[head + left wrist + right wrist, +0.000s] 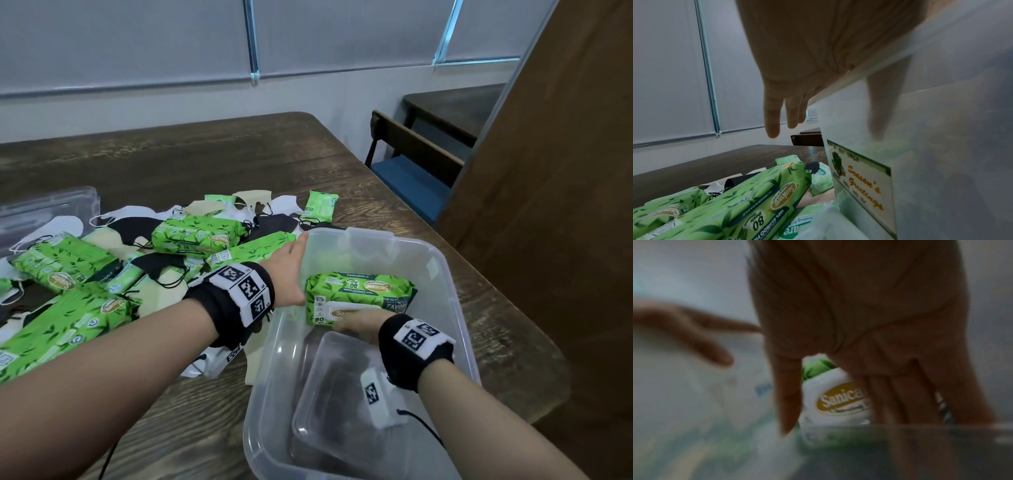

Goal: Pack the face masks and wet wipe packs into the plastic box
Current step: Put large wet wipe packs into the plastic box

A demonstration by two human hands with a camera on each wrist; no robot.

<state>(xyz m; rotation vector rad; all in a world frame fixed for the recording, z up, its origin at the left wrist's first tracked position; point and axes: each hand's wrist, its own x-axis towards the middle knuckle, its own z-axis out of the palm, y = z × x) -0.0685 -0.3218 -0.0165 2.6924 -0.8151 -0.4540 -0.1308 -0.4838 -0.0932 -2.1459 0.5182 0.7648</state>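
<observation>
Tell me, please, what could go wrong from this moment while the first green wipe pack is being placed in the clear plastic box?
1. The green wet wipe pack stands on its edge under the right hand; it may tip over once let go.
2. The clear plastic box sits near the edge of the dark wooden table; the left hand on its rim could push it toward that edge.
</observation>
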